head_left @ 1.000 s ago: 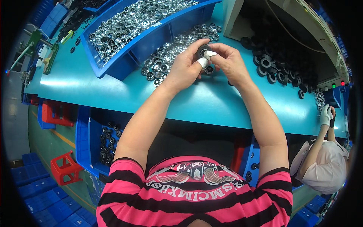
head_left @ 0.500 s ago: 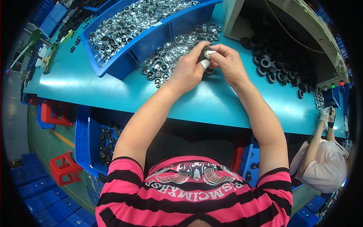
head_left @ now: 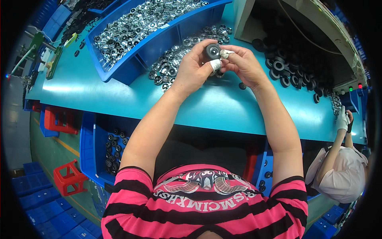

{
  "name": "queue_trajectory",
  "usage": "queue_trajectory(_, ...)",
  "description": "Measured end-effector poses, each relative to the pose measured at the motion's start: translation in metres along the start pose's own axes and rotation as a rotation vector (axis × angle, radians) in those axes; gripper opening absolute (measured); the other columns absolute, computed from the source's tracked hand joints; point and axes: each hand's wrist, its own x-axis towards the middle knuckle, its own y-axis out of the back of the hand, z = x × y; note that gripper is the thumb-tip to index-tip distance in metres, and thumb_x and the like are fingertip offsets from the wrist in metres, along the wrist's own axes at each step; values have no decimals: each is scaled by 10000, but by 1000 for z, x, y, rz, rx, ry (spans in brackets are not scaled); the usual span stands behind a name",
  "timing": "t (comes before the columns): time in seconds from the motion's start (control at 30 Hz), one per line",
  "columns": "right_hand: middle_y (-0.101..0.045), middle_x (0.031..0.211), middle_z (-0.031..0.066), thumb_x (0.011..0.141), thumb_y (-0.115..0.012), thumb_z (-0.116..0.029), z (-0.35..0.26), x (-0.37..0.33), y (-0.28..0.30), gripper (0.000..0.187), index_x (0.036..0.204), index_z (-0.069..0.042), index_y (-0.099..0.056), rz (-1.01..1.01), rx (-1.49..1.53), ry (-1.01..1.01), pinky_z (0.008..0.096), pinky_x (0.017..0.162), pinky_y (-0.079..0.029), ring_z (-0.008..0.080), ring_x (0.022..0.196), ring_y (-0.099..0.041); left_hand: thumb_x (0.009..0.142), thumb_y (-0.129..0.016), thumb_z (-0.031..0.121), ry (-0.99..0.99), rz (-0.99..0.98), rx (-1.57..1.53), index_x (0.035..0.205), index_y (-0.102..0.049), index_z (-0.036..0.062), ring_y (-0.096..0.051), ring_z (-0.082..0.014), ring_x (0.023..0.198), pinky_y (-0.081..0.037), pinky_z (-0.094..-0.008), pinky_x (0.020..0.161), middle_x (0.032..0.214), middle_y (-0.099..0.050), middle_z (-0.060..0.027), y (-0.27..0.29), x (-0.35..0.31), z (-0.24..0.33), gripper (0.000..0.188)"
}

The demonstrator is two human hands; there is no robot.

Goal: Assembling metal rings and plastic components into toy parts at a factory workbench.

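Observation:
A small black wheel (head_left: 212, 51) with a silver hub is held up over the table, its hub face turned toward me. My left hand (head_left: 193, 67) is closed round its left side, the thumb below, wrapped in white. From the right, my right hand (head_left: 243, 65) pinches at the wheel's right edge, its thumb also covered in white; the exact contact is partly hidden. Beneath and behind the hands lies a heap of shiny silver hubs (head_left: 170, 63). One dark wheel (head_left: 219, 74) sits on the table just below my fingertips, partly covered, and a small black piece (head_left: 242, 85) lies by my right wrist.
A long blue bin (head_left: 131, 71) of silver hubs stands at the back left. Black rubber tyres (head_left: 285, 81) are piled by a beige housing (head_left: 242, 24) at right. Below the table edge, a blue crate (head_left: 88, 149) holds finished-looking wheels. A co-worker's gloved hand (head_left: 342, 119) works at far right.
The wheel has turned so its hub face shows, and my hands have opened out slightly around it. A small black piece now shows by my right wrist. The co-worker's hands have shifted.

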Motion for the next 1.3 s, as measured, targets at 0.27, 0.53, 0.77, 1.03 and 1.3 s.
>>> queue_trajectory(0.27,-677,1191,111,838,-708,-219,9,18,69,403,1226,-109,-703,592,-1475,596,449,959,-478,290,1115,-601,765,-801,6,-104,45,60,1190,-575,28,-642,-144,1006,-549,-286,872,1074,-653,-60,2,2,-4,481)
queue_trajectory(0.53,-671,1133,118,835,-711,-248,13,22,93,410,1230,-139,-703,656,-1804,222,467,907,-478,308,1090,-605,749,-834,82,-229,134,395,1155,-657,57,-608,-97,854,-515,-231,716,988,-611,-8,-2,-3,3,443)
queue_trajectory(0.77,-678,1039,132,834,-718,-307,3,16,74,374,1158,-121,-728,681,-1565,405,442,858,-514,321,976,-648,701,-843,120,-319,188,565,1083,-704,77,-502,-87,698,-453,-223,608,895,-555,4,-7,-5,8,409)
queue_trajectory(1.03,-677,976,112,854,-703,-351,3,19,54,367,1106,-85,-728,582,-1252,466,393,799,-540,293,881,-669,721,-819,105,-363,249,606,1118,-694,65,-560,-118,786,-479,-244,682,933,-569,-21,-4,-14,20,418)
queue_trajectory(1.3,-657,959,54,773,-784,-251,3,13,53,482,1217,-91,-684,495,-895,562,309,766,-529,158,790,-616,759,-782,66,92,418,1441,1203,-653,28,-605,-276,896,-506,-361,791,992,-587,-113,155,-235,84,464)
